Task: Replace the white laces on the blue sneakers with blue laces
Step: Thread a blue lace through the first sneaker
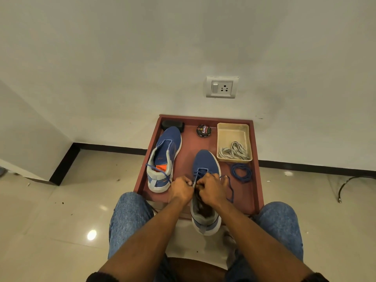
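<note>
Item: near blue sneaker [205, 165], heel overhanging the red tray [256, 169]. Our left hand [181, 189] and right hand [211, 190] had their fingers curled, pinching its blue lace [230, 188]. White laces [234, 152] lay in the beige bin [223, 131]; second sneaker [164, 157] stood unlaced.

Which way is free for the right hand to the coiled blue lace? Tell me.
Probably yes, straight to its right. The coiled blue lace lies bare on the tray, nothing between. But the right hand grips the lace in the near sneaker and must release it first.
</note>
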